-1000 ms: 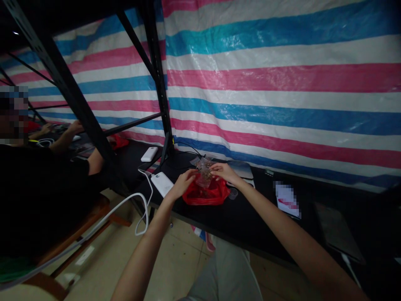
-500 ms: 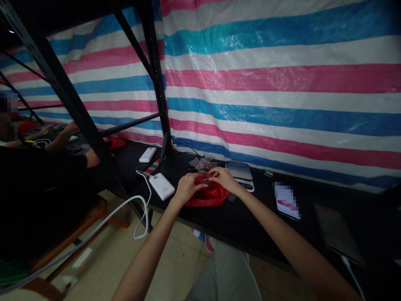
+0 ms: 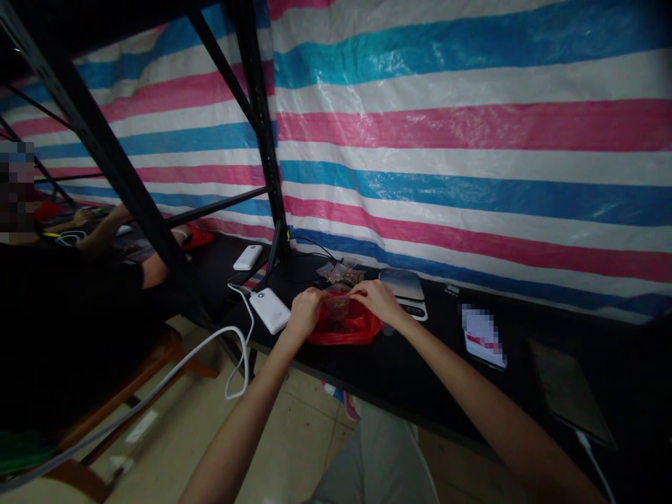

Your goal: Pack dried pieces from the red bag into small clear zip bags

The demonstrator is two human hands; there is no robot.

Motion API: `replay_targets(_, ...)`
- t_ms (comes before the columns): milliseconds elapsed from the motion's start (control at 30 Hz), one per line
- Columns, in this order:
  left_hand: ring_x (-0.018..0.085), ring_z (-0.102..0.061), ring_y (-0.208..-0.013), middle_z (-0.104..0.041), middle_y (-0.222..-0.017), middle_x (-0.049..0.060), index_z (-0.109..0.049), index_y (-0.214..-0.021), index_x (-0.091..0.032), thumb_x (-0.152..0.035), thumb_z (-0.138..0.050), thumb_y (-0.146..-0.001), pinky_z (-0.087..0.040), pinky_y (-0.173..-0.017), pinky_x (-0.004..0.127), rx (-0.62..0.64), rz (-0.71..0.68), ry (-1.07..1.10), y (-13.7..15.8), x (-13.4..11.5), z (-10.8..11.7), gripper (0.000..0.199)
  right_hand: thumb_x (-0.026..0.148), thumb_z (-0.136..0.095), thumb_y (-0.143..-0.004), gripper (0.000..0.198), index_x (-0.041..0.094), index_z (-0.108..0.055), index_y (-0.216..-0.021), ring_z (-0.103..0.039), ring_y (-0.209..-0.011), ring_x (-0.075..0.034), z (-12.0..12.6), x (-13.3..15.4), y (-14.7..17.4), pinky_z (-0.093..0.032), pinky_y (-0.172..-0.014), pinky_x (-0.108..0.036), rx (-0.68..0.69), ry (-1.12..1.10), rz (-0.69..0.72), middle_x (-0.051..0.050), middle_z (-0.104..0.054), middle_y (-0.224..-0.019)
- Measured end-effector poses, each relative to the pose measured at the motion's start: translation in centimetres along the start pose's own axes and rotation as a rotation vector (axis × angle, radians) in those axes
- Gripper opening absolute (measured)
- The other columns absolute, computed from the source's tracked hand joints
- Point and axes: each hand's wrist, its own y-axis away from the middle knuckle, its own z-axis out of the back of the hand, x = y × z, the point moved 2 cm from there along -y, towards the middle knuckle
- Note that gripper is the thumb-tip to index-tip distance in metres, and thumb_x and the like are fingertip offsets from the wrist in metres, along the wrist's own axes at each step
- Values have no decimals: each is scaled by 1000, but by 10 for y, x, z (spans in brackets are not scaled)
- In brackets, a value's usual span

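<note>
Between my two hands a small clear plastic bag (image 3: pixel 337 306) with small brownish bits in it hangs over a red plastic bag (image 3: pixel 346 336). My left hand (image 3: pixel 309 308) pinches the small bag's left top corner, fingers closed. At the opposite corner my right hand (image 3: pixel 374 297) holds it in a pinch. The red bag lies open on the black table, with dark small contents that I cannot make out. Just behind it is a pile of small filled clear bags (image 3: pixel 346 273).
A white power bank (image 3: pixel 270 311) with a cable lies left of my left hand; another white power bank (image 3: pixel 248 257) is farther back. Rightward are a digital scale (image 3: pixel 402 285), a lit phone (image 3: pixel 483 336) and a dark tablet (image 3: pixel 570 392). A co-worker (image 3: pixel 78 294) sits left beyond the black rack post (image 3: pixel 105 154).
My hands have drawn slightly apart and up from the red bag. The small clear bag now shows stretched between them above it.
</note>
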Motion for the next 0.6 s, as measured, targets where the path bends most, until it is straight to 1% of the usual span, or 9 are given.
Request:
replay_targets(100, 17, -60, -85, -67, -93, 5, -65, -101, -24, -13, -44, -81, -45, -76, 25, -39, 32, 26, 2, 4, 4, 31, 27, -56, -79, 15, 28, -69, -85, -63, -79, -18, 2, 6, 0, -43, -69, -25, -20, 24, -46, 0, -70, -85)
replay_targets(200, 18, -61, -87, -67, -96, 5, -62, -106, -24, -15, -43, -82, -46, -79, 27, -75, 38, 131, 1, 7, 8, 32, 29, -55, -79, 15, 29, -69, -86, -63, -81, -19, 1, 13, 1, -43, -70, -25, -22, 44, -69, 0, -70, -86)
replay_targets(333, 16, -61, -91, -65, -104, 5, -57, -113, -22, -16, -41, -84, -45, -82, 26, -68, 9, 285, 1, 9, 10, 34, 29, -54, -80, 16, 29, -69, -86, -63, -83, -18, 5, 19, 3, -42, -70, -25, -56, 80, -57, 1, -70, -88)
replay_targets(433, 15, -61, -92, -65, -104, 4, -55, -115, -21, -14, -41, -84, -46, -81, 25, -80, -21, 379, 1, 8, 10, 35, 28, -55, -79, 16, 29, -68, -86, -63, -81, -18, 8, 21, 3, -42, -68, -25, -81, 91, -53, 1, -69, -89)
replay_targets(500, 15, -62, -89, -66, -100, 4, -57, -112, -20, -13, -41, -83, -46, -79, 24, -88, -52, 421, 0, 7, 11, 34, 28, -55, -78, 15, 29, -69, -85, -63, -80, -18, 8, 22, 3, -42, -66, -25, -83, 109, -65, 1, -69, -88)
replay_targets(600, 14, -63, -83, -68, -90, 3, -64, -96, -19, -13, -45, -81, -46, -76, 22, -77, -105, 449, -5, 4, 14, 25, 30, -55, -77, 14, 29, -69, -82, -63, -75, -18, 5, 22, 4, -41, -61, -25, -90, 119, -140, 1, -70, -83)
